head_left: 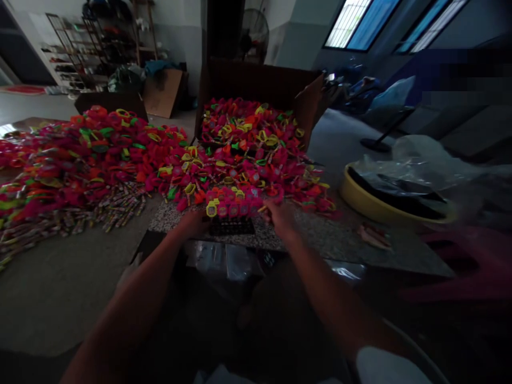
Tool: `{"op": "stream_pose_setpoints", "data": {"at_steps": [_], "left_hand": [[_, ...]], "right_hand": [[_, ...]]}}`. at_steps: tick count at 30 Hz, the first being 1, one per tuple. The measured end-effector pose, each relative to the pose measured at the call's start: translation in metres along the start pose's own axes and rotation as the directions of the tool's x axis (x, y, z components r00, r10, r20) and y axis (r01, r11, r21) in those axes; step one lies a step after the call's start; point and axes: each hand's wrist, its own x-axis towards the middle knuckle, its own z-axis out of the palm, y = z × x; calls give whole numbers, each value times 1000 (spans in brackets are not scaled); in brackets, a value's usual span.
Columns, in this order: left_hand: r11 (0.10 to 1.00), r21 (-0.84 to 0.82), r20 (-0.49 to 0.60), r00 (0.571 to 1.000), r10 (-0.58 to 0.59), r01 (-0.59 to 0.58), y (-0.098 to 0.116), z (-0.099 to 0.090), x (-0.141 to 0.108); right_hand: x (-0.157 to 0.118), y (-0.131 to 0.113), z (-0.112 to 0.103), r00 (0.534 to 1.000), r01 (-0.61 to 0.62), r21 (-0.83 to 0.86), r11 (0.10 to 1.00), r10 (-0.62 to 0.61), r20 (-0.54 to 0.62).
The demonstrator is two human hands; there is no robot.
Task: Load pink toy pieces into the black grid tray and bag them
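A dark slotted rack (232,226) stands at the front edge of the speckled tabletop (312,229), with rows of pink and yellow watch-like toys (234,208) on it. My left hand (194,223) is at the rack's left side, its fingers hidden or too dark to make out. Beside the right end of the rows, my right hand (277,214) has its fingers closed around a small yellowish piece (262,209). Just behind the rack lies a heap of pink, yellow, green and orange toys (248,170).
An open cardboard box (316,104) full of the toys stands behind. Another large heap (100,149) spreads left, with thin printed sticks (124,205). A yellow basin (368,205) with clear plastic and a pink stool (472,261) are at right.
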Motion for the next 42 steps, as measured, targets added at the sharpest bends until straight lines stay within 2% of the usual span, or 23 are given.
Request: {"op": "stream_pose_setpoints", "data": {"at_steps": [2, 5, 8, 11, 14, 17, 20, 26, 30, 35, 38, 40, 42], "left_hand": [[1000, -18, -9, 1000, 10, -11, -3, 3, 2], [998, -43, -32, 999, 34, -36, -7, 7, 3], [996, -68, -57, 997, 57, -61, -9, 8, 3], [993, -88, -72, 995, 74, -81, -9, 9, 2], [991, -95, -73, 994, 87, -94, -10, 12, 3], [990, -93, -71, 993, 98, -105, -12, 15, 5], [990, -92, -71, 992, 102, -108, -12, 16, 5], [989, -93, -58, 992, 108, -113, -8, 8, 1], [994, -82, -29, 997, 68, -70, -8, 5, 1], [997, -57, -24, 998, 56, -57, -6, 3, -1], [995, -61, -13, 997, 82, -83, -9, 0, 0], [992, -72, 14, 994, 104, -103, -14, -1, 2], [990, -74, 61, 990, 126, -121, -19, -2, 4]], "right_hand": [[-42, -5, 34, 982, -27, 73, 997, 13, 186], [-80, -7, 82, 946, 6, -29, 1000, 3, 324], [-85, -1, 112, 929, 120, -197, 973, -40, 367], [-77, 6, 123, 924, 198, -326, 925, -65, 376], [-75, 8, 123, 902, 316, -423, 849, -131, 412], [-79, 8, 122, 846, 456, -466, 758, -209, 490], [-83, 8, 124, 823, 512, -501, 698, -231, 519], [-91, 13, 133, 867, 473, -572, 670, -238, 439], [-98, 12, 138, 895, 427, -604, 673, -218, 390], [-98, -1, 141, 899, 406, -604, 686, -178, 401], [-91, -12, 125, 839, 453, -522, 722, -147, 524], [-81, -20, 99, 764, 485, -440, 756, -122, 634], [-63, -26, 63, 694, 460, -405, 790, -34, 720]]}}
